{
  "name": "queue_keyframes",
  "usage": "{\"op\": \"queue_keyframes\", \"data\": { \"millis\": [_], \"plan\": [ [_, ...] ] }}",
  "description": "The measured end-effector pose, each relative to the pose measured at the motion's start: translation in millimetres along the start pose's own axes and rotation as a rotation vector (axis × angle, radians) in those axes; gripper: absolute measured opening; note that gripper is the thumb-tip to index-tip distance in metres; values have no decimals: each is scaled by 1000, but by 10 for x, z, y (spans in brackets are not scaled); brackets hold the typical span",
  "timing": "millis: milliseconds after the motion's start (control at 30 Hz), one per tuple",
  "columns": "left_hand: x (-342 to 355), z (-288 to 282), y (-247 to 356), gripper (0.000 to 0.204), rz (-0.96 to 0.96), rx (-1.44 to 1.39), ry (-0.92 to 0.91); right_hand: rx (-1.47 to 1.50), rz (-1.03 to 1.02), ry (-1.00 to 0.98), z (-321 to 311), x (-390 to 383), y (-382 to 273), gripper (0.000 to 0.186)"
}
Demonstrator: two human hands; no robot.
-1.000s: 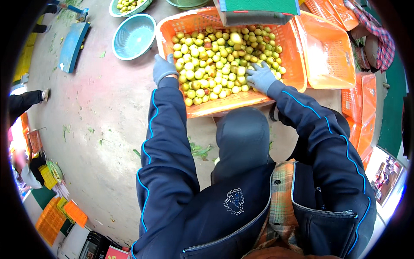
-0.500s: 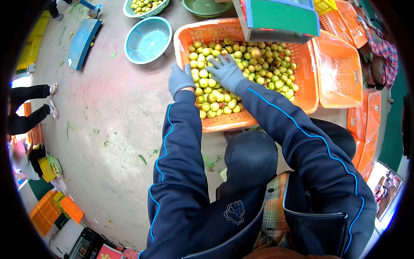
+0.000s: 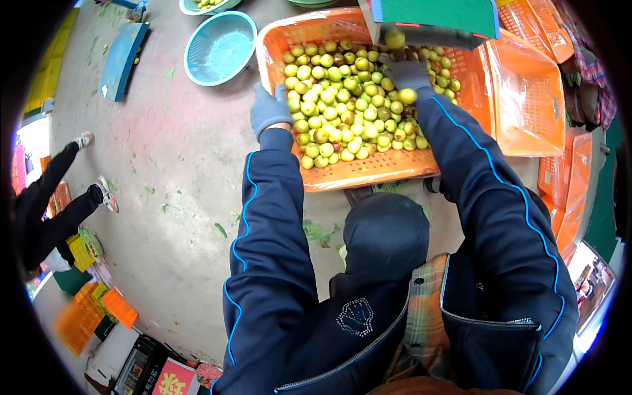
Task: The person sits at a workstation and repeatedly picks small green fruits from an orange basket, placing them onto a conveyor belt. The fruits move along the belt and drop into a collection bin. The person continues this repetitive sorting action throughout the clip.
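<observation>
- Here's the left hand (image 3: pixel 271 108), grey-gloved, at the left rim of the orange crate (image 3: pixel 368 176) – thumb apart from the fingers, though whether they grip the rim I cannot tell
- Over to the right hand (image 3: pixel 408 75), gloved too, in among the yellow-green fruit (image 3: pixel 339 105) – its fingers are shaded, so I cannot tell if they close on any
- The fruit itself lies in a broad layer across the crate, some pieces brown-patched, one right by the right wrist
- Another piece shows against the lower edge of the green-topped box (image 3: pixel 434 33), which overhangs the crate's far side
- A second orange crate (image 3: pixel 530 99) sits just beside, on the right
- Beyond the left rim, a blue basin (image 3: pixel 220 49) on the floor
</observation>
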State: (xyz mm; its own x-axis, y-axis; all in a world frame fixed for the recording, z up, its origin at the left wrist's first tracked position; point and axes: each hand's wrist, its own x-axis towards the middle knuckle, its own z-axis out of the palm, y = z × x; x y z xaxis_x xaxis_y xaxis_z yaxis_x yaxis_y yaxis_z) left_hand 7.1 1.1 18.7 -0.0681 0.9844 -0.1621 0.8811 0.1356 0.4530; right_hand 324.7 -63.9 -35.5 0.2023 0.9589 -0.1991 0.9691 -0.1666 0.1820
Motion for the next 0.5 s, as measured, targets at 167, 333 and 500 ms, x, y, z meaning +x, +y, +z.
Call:
{"op": "queue_keyframes", "data": {
  "millis": [167,333,500],
  "plan": [
    [18,91,7,58,48,-74,59,60,45,3,379,-457,660,45],
    [-89,15,54,61,624,131,381,295,-48,209,88,-1182,621,34],
    [-490,482,403,49,959,4,55,487,275,250,77,-2041,725,22]
  ]
}}
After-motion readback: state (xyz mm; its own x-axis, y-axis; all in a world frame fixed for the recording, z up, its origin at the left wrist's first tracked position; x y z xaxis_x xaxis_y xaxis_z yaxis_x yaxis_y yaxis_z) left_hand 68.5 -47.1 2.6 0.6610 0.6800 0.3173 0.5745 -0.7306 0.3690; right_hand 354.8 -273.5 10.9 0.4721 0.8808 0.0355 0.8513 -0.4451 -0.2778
